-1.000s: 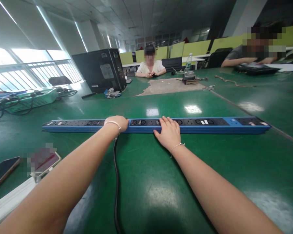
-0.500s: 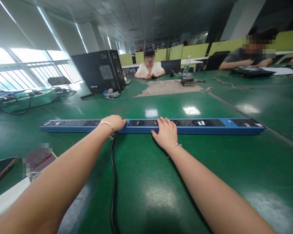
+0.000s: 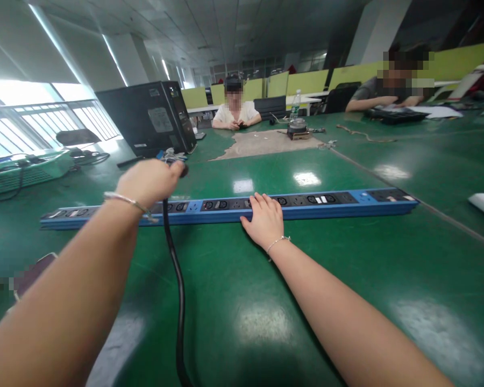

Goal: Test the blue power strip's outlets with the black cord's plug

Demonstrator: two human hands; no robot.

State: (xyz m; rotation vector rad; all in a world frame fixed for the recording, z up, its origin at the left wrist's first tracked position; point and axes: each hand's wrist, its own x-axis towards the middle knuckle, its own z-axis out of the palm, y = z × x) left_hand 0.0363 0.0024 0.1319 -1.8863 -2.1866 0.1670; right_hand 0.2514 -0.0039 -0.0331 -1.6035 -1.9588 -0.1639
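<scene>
A long blue power strip (image 3: 322, 209) with rows of black sockets lies across the green table. My left hand (image 3: 151, 180) is raised above its left part, closed around the end of a black cable (image 3: 179, 285); a dark plug end shows at the fingertips. From the hand the cable hangs down and runs toward the near edge of the view. My right hand (image 3: 264, 217) rests on the middle of the strip, fingers over its top and thumb at its front side.
Behind stand a black computer case (image 3: 149, 118) and gloves (image 3: 171, 156). A green basket (image 3: 36, 174) with cables is at the left, a phone (image 3: 34, 274) nearer. Two people sit across the table, near a bottle (image 3: 296, 106) and a small device (image 3: 297, 129).
My left hand has lifted off the strip and moved up and left with the cable end, uncovering a blue socket. My right hand stays on the strip. The view has shifted slightly.
</scene>
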